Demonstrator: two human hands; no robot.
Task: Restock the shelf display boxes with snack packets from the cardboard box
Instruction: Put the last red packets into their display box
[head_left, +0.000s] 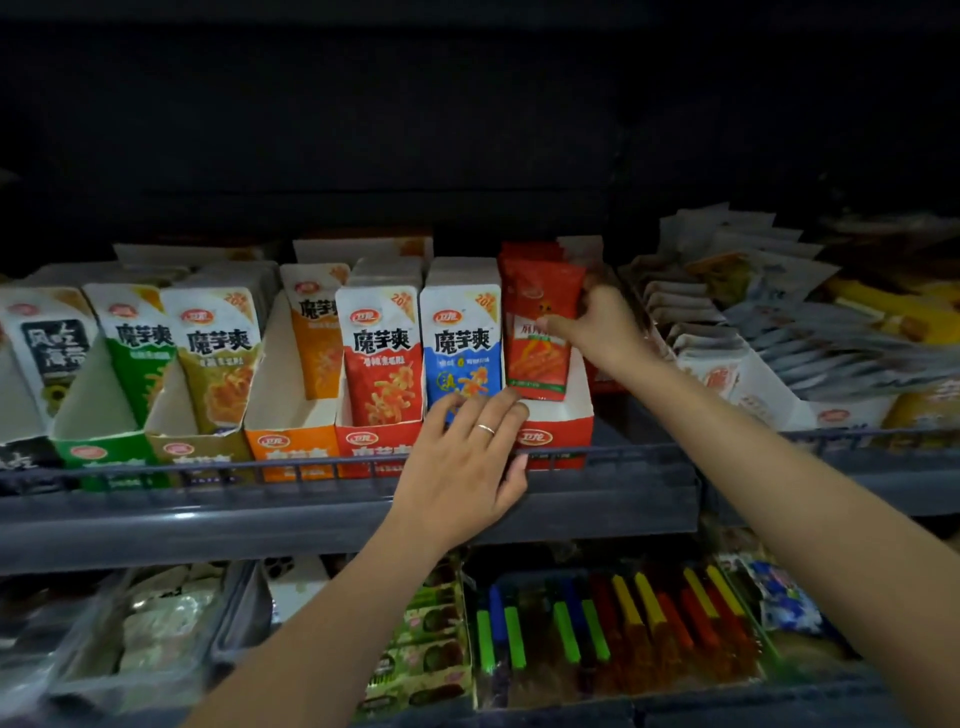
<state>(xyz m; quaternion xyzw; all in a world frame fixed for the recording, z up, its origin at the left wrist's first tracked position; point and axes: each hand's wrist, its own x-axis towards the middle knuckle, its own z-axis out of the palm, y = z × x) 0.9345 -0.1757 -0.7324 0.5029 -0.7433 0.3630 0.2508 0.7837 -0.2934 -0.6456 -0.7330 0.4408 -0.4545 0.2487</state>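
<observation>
A row of open display boxes stands on the upper shelf. In the red display box (563, 434) at the row's right end, my right hand (597, 325) grips a stack of red snack packets (537, 332) from the right side, holding them upright. My left hand (467, 462) rests with straight fingers on the front of the blue display box, touching the blue packets (462, 338); a ring is on one finger. The cardboard box is out of view.
Further left stand the red (376, 441), orange (291, 447), olive and green display boxes (104, 457), some partly filled. A wire rail (311, 465) runs along the shelf front. Loose white packets (737, 317) pile up to the right. A lower shelf holds coloured stick snacks (613, 618).
</observation>
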